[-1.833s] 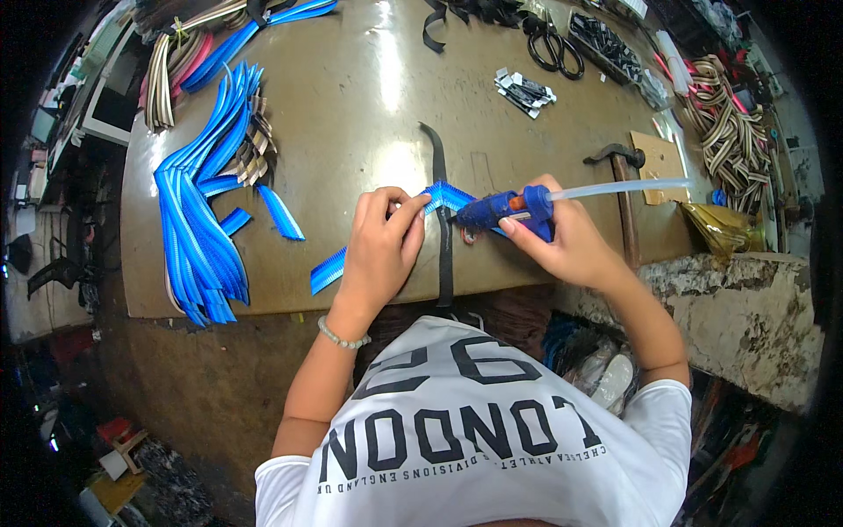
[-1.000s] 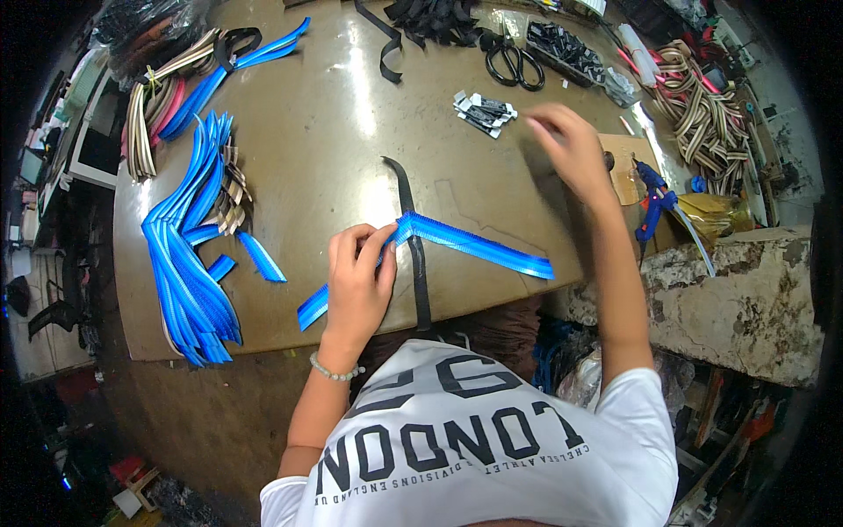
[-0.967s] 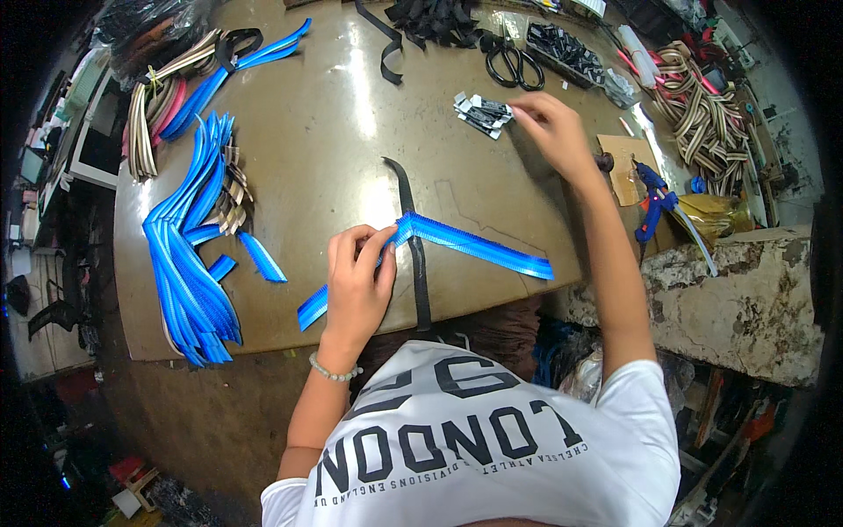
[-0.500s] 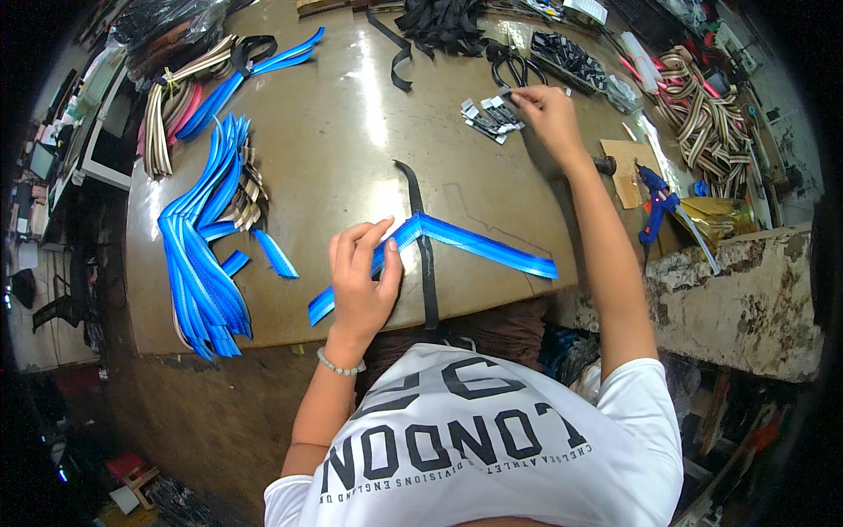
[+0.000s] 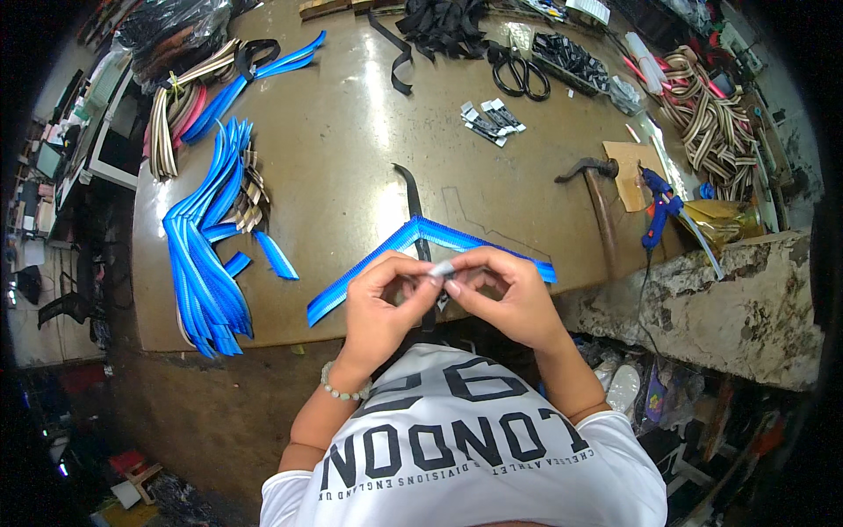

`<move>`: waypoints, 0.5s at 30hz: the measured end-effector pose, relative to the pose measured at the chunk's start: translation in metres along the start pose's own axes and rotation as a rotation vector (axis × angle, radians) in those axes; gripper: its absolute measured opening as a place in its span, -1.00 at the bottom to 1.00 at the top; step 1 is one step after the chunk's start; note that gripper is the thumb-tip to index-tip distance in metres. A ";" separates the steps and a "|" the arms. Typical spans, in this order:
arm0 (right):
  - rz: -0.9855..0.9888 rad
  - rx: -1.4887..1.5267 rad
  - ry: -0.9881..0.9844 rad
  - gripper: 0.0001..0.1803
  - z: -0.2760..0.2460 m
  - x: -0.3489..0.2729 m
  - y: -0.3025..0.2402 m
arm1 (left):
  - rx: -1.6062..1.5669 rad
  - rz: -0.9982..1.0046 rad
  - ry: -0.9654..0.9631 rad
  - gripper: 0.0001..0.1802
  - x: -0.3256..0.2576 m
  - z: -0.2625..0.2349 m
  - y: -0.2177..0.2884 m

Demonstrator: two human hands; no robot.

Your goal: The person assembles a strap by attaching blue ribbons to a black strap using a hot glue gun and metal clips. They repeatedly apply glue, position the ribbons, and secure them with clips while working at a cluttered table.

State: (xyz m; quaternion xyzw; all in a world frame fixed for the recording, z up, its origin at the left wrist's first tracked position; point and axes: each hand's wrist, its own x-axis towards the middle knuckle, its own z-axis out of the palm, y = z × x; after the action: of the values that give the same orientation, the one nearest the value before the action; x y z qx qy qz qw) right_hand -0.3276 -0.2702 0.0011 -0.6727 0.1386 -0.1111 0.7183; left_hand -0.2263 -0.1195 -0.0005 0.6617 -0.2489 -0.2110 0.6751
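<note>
My left hand (image 5: 385, 297) and my right hand (image 5: 507, 297) meet near the table's front edge, both closed in a pinch on a small grey-and-white label (image 5: 442, 269). Just beyond them lies a blue woven strap (image 5: 356, 274), bent to a peak in the middle, its two arms sloping toward me. A narrow black strip (image 5: 409, 189) runs under that peak and on toward my body; my fingers hide part of it. Farther off to the right is a small pile of similar black-and-white labels (image 5: 493, 121).
Bundled blue straps (image 5: 198, 263) lie at left, striped straps (image 5: 162, 132) behind them. Black scissors (image 5: 520, 77), a tray of small black pieces (image 5: 571, 63) and black strips (image 5: 439, 26) sit at the back. At right are a hammer (image 5: 601, 206) and blue glue gun (image 5: 657, 211).
My right hand has come back from the label pile to my left hand, bringing a label. My left hand has left the blue strap. The hammer and scissors now show fully.
</note>
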 end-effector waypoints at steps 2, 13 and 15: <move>-0.052 -0.078 -0.048 -0.80 -0.007 -0.005 -0.002 | 0.033 0.012 -0.059 -0.87 0.000 -0.001 0.003; 0.207 0.366 -0.142 -0.80 0.009 -0.001 0.013 | 0.317 0.403 0.187 -0.90 0.007 0.009 -0.010; -0.024 0.262 -0.090 -0.82 0.019 -0.006 0.018 | 0.103 0.245 0.263 -0.99 0.012 0.007 -0.009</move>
State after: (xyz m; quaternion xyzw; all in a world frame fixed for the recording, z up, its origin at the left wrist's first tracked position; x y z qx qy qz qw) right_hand -0.3274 -0.2493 -0.0152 -0.5792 0.0826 -0.1066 0.8039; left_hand -0.2206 -0.1328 -0.0085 0.6819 -0.2477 -0.0261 0.6877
